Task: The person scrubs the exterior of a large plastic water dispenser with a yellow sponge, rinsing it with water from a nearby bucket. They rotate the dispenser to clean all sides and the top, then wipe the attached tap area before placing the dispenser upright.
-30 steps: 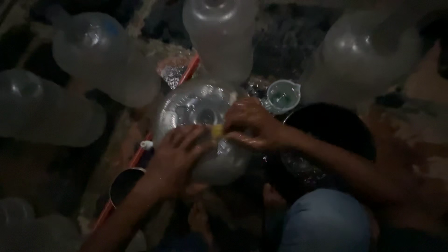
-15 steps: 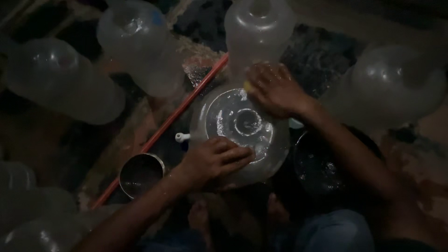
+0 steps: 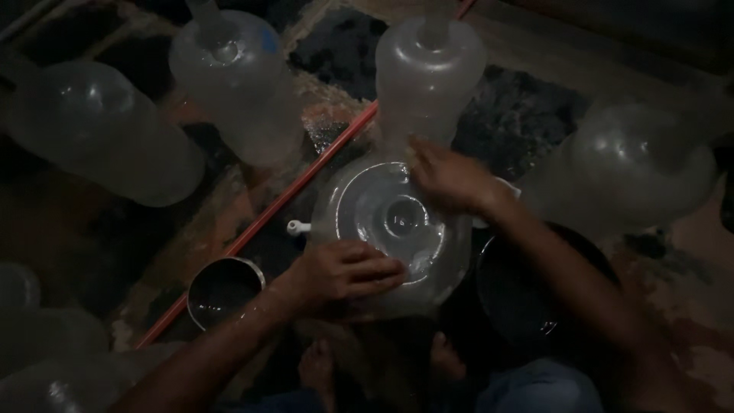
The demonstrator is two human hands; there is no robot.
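A clear plastic water jug (image 3: 394, 229) stands in the middle of the floor between the person's knees, its round ridged end turned up toward the camera. The left hand (image 3: 348, 271) lies flat on the near rim of that end, fingers (image 3: 378, 269) stretched out side by side and pressed to the plastic, the thumb tucked along the edge. The right hand (image 3: 447, 180) rests on the far rim, fingers curled loosely downward; something small and pale shows at the fingertips, but the light is too dim to tell whether it is pinched there. Both hands touch the jug and neither closes around it.

Just left of the jug a small white cap or spout (image 3: 296, 227) sticks out near its side. A thin red pipe or rod (image 3: 260, 222) runs diagonally across the floor, passing behind the jug's upper left. A round metal cup (image 3: 224, 291) sits just beside the left wrist, and a dark round basin (image 3: 535, 294) lies under the right forearm, partly hidden by it. A pale rim shows just behind the right wrist — too covered to name.

Other clear jugs ring the scene — one straight behind (image 3: 430, 73), touching the middle jug's far edge, one up left (image 3: 233, 80), one at far left (image 3: 99, 141), one at right (image 3: 631, 172), and at least two more dim ones in the lower left corner (image 3: 53, 344). With the middle one, that makes about seven. Bare toes (image 3: 317, 371) show below the jug.
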